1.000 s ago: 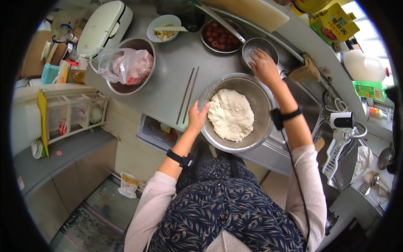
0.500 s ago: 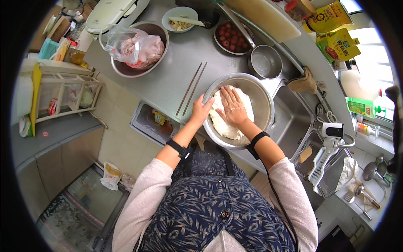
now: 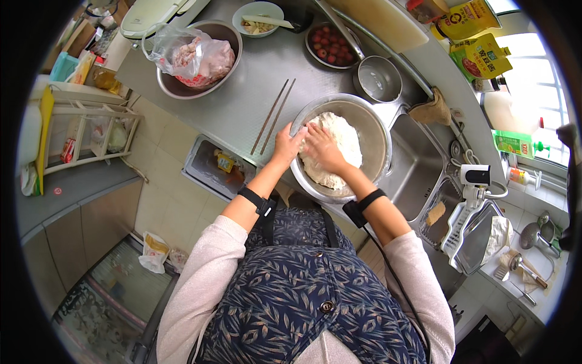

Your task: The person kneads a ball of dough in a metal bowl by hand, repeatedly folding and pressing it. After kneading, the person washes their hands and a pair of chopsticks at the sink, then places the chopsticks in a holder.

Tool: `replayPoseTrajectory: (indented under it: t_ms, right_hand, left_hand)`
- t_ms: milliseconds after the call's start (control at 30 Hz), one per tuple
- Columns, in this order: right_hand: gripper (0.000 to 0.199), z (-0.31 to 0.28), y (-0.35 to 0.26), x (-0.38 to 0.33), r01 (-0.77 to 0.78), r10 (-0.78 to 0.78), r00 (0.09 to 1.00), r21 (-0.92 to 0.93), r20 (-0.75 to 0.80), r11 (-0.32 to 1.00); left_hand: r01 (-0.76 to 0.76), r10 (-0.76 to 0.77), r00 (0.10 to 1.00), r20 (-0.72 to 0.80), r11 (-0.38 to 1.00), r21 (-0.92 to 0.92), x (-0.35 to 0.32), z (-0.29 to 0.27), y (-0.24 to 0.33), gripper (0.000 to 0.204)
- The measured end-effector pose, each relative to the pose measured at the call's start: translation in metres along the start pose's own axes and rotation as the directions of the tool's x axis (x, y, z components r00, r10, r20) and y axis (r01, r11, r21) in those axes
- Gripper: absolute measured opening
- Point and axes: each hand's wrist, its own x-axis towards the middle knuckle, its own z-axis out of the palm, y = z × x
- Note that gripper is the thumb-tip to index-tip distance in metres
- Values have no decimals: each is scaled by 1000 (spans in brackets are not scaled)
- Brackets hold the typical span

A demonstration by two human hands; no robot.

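Observation:
A wide steel mixing bowl point(image 3: 377, 164) stands at the counter's front edge, beside the sink. Inside it lies a lump of pale, rough dough point(image 3: 342, 141). My left hand point(image 3: 287, 145) grips the bowl's left rim, thumb toward the inside. Slightly blurred, my right hand point(image 3: 324, 150) rests on the left part of the dough with its fingers stretched out, the fingertips close to my left thumb. Left of the bowl, a pair of chopsticks point(image 3: 276, 118) lies on the steel counter.
Farther back stand a basin point(image 3: 237, 57) with bagged meat, a pale bowl point(image 3: 280, 11) with chopped pieces and a knife across it, a pan point(image 3: 314, 56) of red fruit and an empty steel pot point(image 3: 397, 79). The sink point(image 3: 418, 164) is on the right. Below the counter an open drawer point(image 3: 200, 167) juts out.
My right hand has slid left across the dough toward my left hand, uncovering the dough's middle. My left hand stays on the rim. The whole view has shifted slightly.

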Motion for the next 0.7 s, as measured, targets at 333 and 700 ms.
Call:
replayPoseTrajectory:
  t_ms: [333, 700]
  right_hand:
    - [60, 15, 22, -21, -438, 224, 828, -343, -514, 831]
    - [53, -57, 97, -50, -288, 616, 780, 808, -114, 514]
  left_hand:
    - [132, -129, 986, -107, 991, 23, -10, 4, 1, 32]
    - [240, -248, 966, -72, 965, -110, -55, 2, 3, 34]
